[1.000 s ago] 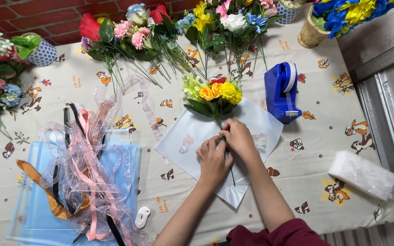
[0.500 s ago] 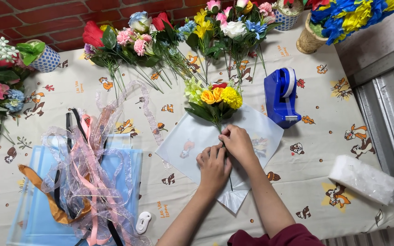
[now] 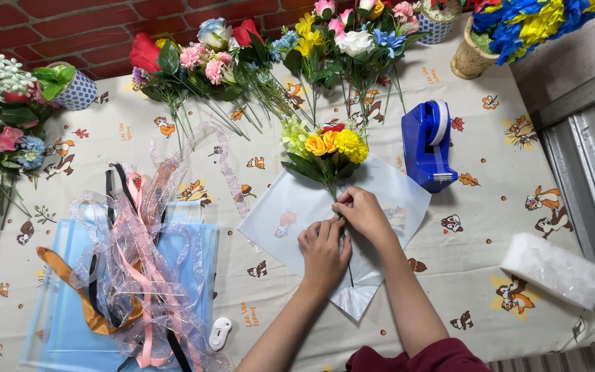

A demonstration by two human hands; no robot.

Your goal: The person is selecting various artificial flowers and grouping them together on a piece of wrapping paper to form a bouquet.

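A small bouquet (image 3: 328, 148) of yellow, orange and pale green flowers lies on a translucent white wrapping sheet (image 3: 408, 193) at the table's middle. My right hand (image 3: 361, 213) pinches the bouquet's stems just under the leaves. My left hand (image 3: 324, 249) presses down on the sheet and the lower stems right beside it. The stem tips poke out below my left hand toward the sheet's near corner.
A blue tape dispenser (image 3: 427, 146) stands right of the sheet. Loose flowers (image 3: 242, 62) lie along the far edge. A tangle of ribbons (image 3: 139, 262) sits on blue sheets (image 3: 70, 289) at left, a small white cutter (image 3: 220, 333) beside them. A white foam block (image 3: 552, 270) lies at right.
Both hands stay on the stems with only slight finger shifts; the view has moved a little.
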